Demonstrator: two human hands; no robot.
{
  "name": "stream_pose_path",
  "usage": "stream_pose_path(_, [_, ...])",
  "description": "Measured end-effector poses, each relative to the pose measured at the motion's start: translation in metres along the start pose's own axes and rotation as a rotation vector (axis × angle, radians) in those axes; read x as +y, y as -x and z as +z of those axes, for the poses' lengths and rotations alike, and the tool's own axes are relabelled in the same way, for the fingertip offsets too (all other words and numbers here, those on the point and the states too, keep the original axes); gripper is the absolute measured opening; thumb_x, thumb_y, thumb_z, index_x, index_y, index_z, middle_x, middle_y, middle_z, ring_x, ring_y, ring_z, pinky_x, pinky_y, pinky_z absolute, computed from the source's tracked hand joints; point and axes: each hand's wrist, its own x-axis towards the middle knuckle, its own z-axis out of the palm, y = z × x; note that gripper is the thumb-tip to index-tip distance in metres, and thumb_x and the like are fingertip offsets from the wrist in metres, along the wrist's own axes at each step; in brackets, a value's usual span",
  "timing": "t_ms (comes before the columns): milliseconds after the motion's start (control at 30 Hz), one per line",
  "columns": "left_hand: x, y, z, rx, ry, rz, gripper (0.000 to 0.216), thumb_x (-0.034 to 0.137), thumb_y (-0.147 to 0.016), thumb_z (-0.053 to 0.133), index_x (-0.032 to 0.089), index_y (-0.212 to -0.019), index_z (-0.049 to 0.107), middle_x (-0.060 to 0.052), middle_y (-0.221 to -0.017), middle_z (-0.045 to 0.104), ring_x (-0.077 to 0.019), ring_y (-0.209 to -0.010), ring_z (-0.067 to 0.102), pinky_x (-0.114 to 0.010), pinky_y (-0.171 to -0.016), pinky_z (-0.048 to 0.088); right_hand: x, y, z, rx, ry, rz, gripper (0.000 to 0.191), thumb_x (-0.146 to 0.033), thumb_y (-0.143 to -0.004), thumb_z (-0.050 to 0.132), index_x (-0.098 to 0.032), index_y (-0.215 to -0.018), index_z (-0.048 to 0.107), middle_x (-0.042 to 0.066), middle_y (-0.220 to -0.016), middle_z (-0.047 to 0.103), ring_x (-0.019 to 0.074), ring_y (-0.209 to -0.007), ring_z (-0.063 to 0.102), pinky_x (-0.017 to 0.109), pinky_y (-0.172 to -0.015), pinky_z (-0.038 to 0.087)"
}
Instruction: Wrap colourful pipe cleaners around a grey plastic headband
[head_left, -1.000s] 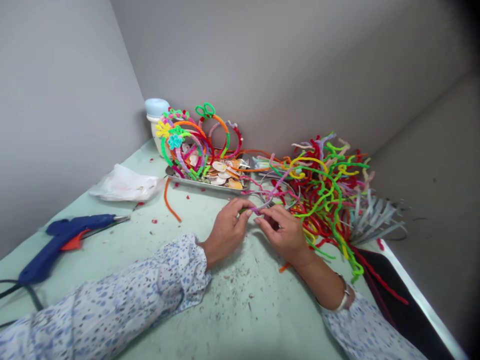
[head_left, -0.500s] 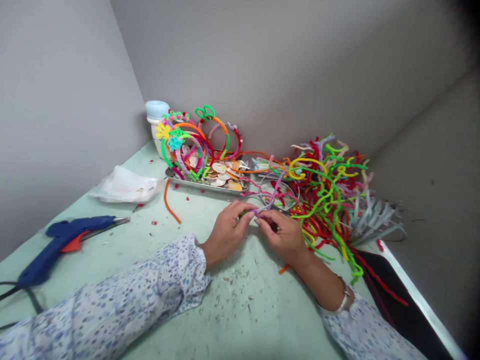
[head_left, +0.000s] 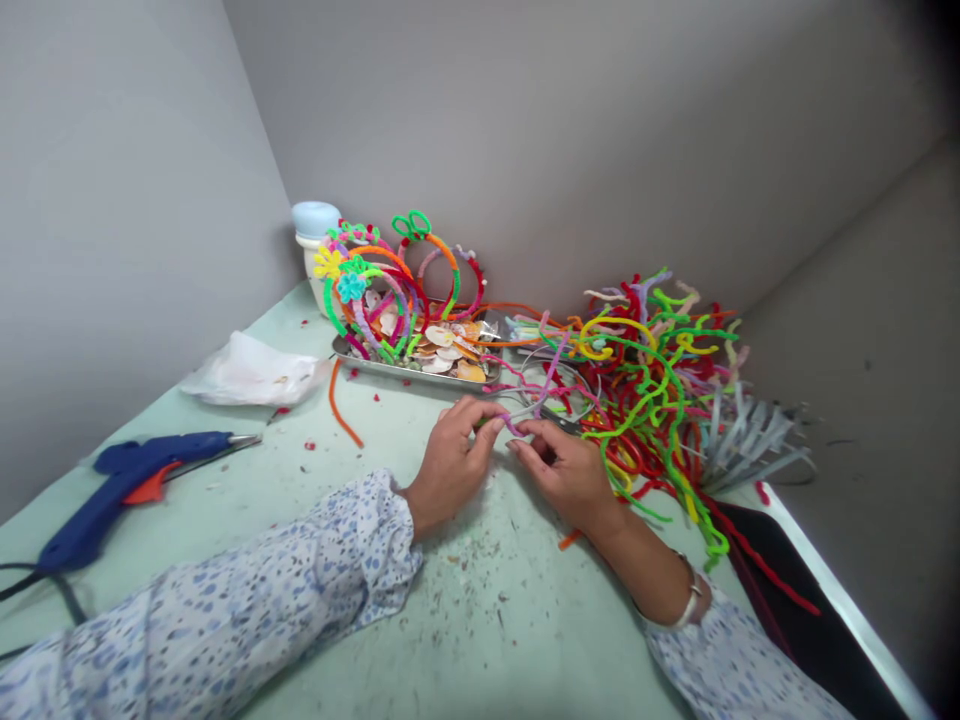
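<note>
At the middle of the table, my left hand [head_left: 459,460] pinches a purple pipe cleaner [head_left: 512,426] against a thin grey headband [head_left: 527,410] between thumb and forefinger. My right hand [head_left: 568,470] faces it from the right, fingers curled and the forefinger tip on the same purple strand, its thumb slightly apart. A length of purple pipe cleaner stands up beyond the fingers. How the strand lies around the band is partly covered by my fingertips.
Behind my hands, a metal tray [head_left: 420,376] holds shell-like pieces and several finished pipe-cleaner headbands [head_left: 390,270]. A tangled heap of pipe cleaners [head_left: 645,380] spreads at the right. At the left lie a blue glue gun [head_left: 124,490] and a plastic bag [head_left: 251,370].
My fingertips have drawn slightly apart, showing more of the purple pipe cleaner between them. My right thumb has parted from the strand. The upright purple length has shifted little.
</note>
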Motion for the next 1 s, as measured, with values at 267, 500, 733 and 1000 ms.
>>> stream_pose_path(267, [0.0011,-0.0006,-0.0009,0.059,0.009,0.012,0.015,0.021,-0.090,0.049,0.018,-0.095,0.063,-0.003,-0.089,0.062,-0.0162,-0.090,0.057,-0.028,-0.082,0.041,-0.0002,-0.0018,0.0007,-0.004,-0.024,-0.040,0.012,-0.025,-0.082,0.062,-0.019,-0.090,0.069,0.000,-0.069,0.069,0.0109,-0.053,0.059,0.021,-0.055,0.045])
stream_pose_path(500, [0.0002,-0.0015,-0.0012,0.091,0.047,-0.041,0.016,0.022,-0.089,0.050,0.019,-0.095,0.065,-0.003,-0.090,0.064,-0.0167,-0.091,0.057,-0.029,-0.084,0.041,-0.0004,0.0013,-0.0009,-0.015,-0.019,-0.036,0.015,-0.028,-0.082,0.063,-0.018,-0.092,0.068,-0.003,-0.057,0.065,0.0103,-0.046,0.057,0.021,-0.051,0.044])
stream_pose_path(733, [-0.0005,-0.0019,-0.0022,0.103,0.081,-0.090,0.016,0.025,-0.089,0.051,0.019,-0.095,0.065,-0.003,-0.090,0.063,-0.0172,-0.092,0.058,-0.030,-0.085,0.042,-0.0041,0.0021,-0.0022,0.046,0.018,-0.138,0.014,-0.026,-0.084,0.062,-0.018,-0.094,0.066,-0.002,-0.058,0.067,0.0111,-0.048,0.061,0.021,-0.053,0.045])
stream_pose_path(1000, [-0.0045,-0.0046,-0.0015,0.119,0.159,-0.123,0.016,0.025,-0.089,0.050,0.017,-0.094,0.064,-0.004,-0.092,0.064,-0.0156,-0.091,0.058,-0.027,-0.085,0.043,-0.0045,0.0023,-0.0021,0.036,0.051,-0.146,0.016,-0.025,-0.086,0.058,-0.018,-0.100,0.063,-0.002,-0.060,0.069,0.0119,-0.050,0.064,0.021,-0.053,0.046])
